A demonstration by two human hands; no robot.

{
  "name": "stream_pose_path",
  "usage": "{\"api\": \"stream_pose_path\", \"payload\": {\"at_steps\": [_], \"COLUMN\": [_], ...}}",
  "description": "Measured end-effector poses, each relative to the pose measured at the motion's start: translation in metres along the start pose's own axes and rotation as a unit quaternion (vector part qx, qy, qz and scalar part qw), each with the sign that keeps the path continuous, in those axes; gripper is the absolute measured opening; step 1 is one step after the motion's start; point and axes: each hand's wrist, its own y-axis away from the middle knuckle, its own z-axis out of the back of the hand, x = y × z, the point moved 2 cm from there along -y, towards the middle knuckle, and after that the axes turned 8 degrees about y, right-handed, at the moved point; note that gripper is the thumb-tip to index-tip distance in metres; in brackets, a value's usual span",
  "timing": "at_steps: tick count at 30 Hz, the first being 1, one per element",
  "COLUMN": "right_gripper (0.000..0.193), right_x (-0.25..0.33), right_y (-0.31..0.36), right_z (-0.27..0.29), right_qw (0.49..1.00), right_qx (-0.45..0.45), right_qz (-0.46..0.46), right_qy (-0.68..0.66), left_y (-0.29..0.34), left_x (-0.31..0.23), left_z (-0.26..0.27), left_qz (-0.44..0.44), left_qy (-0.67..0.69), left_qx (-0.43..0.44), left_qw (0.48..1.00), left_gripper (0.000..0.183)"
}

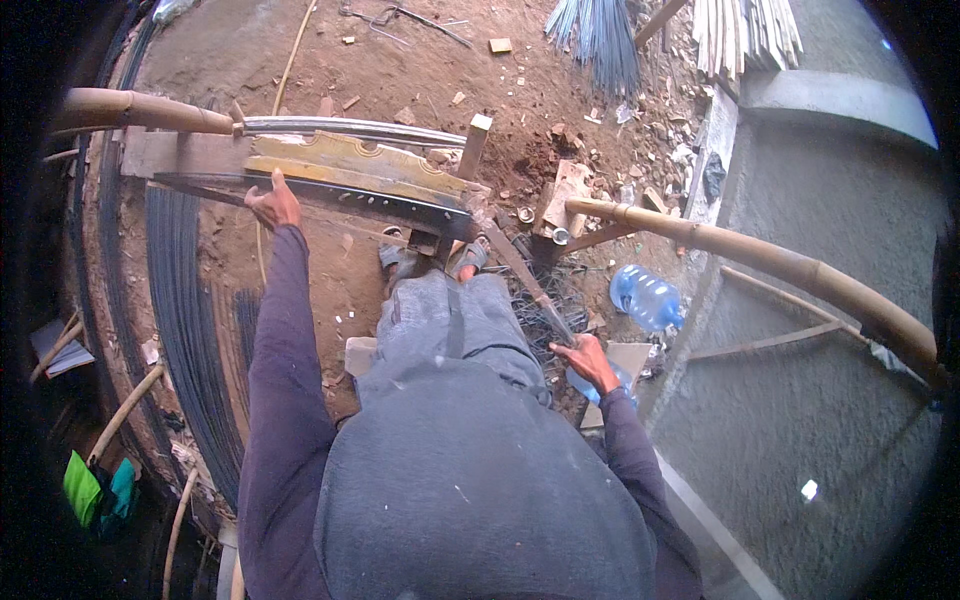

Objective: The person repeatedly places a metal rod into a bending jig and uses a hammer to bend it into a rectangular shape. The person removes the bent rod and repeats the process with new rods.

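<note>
One lever [527, 272] sits in the right hand [590, 362], which is closed round its lower end; its upper end meets a black bar [400, 208]. The left hand [276, 207] is on that bar, thumb raised, its grip impossible to tell. Alongside runs a yellow board [350, 163]. Farther out are a blue bottle [648, 298], rightward, and dark rods [180, 270], leftward.

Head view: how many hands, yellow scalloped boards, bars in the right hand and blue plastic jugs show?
Left hand and right hand: 2
Yellow scalloped board: 1
Held bar: 1
Blue plastic jugs: 2, one partly hidden
Total: 6
</note>
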Motion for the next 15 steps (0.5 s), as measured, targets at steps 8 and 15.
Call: {"api": "stream_pose_path", "payload": {"at_steps": [8, 15], "right_gripper": [0.041, 0.025], "right_x": [-0.021, -0.044], "right_y": [-0.004, -0.014], "right_z": [-0.026, 0.08], "right_qw": [0.984, 0.969], "right_qx": [-0.154, -0.184], "right_qz": [0.04, 0.106], "right_qy": [0.079, 0.125], "left_y": [-0.046, -0.057], "left_x": [0.047, 0.029], "left_z": [-0.051, -0.067], "left_qz": [0.139, 0.186], "left_qy": [-0.059, -0.027], "left_qx": [0.06, -0.083], "left_qw": [0.987, 0.979], "left_gripper": [0.045, 0.051]}}
